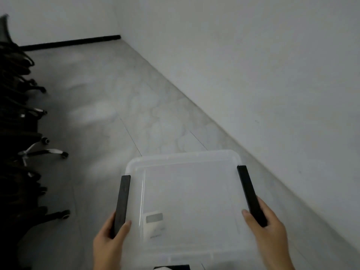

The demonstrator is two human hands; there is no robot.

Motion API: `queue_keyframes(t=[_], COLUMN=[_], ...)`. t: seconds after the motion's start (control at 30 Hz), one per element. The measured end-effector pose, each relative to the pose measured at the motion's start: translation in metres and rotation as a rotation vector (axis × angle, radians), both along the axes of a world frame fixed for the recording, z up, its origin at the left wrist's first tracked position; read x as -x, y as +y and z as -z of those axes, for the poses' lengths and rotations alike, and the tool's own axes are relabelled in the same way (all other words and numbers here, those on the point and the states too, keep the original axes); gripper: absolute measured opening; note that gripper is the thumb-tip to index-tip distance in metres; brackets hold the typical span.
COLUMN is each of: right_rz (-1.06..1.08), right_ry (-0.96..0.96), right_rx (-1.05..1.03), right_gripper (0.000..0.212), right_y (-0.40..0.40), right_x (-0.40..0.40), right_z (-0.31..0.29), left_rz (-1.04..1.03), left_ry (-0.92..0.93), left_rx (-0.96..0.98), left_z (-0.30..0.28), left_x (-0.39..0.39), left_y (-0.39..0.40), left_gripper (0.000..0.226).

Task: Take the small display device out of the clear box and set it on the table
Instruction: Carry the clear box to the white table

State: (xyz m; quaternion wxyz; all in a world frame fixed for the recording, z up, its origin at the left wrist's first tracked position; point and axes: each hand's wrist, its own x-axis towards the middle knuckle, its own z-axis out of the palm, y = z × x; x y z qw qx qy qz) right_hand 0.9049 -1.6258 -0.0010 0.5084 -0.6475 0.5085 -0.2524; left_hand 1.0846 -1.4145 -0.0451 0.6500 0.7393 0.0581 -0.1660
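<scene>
A clear plastic box with a translucent lid fills the lower middle of the head view, held above the floor. Two black latch handles run along its sides. My left hand grips the left black handle. My right hand grips the right black handle. Through the lid I see the small white display device with a grey screen, lying inside near the box's left front. The lid is on.
Grey marbled floor tiles stretch ahead. A white wall runs along the right. Several black office chairs on castors line the left edge. No table is in view.
</scene>
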Motion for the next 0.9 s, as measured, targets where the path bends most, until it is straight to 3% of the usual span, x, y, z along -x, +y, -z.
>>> queue_keyframes(t=[0.2, 0.53, 0.9], right_rz=[-0.13, -0.255, -0.384], right_ry=[0.048, 0.008, -0.016], right_rx=[-0.029, 0.012, 0.006], right_gripper=[0.046, 0.047, 0.046], right_y=[-0.103, -0.244, -0.397], right_x=[-0.148, -0.428, -0.746], right_z=[0.027, 0.009, 0.037], left_rz=[-0.17, -0.257, -0.416], left_ry=[0.037, -0.078, -0.042], left_rx=[-0.023, 0.003, -0.046], left_z=[0.023, -0.009, 0.022], left_x=[-0.108, -0.368, -0.638], left_y=[-0.077, -0.199, -0.328], left_gripper=[0.041, 0.042, 0.043])
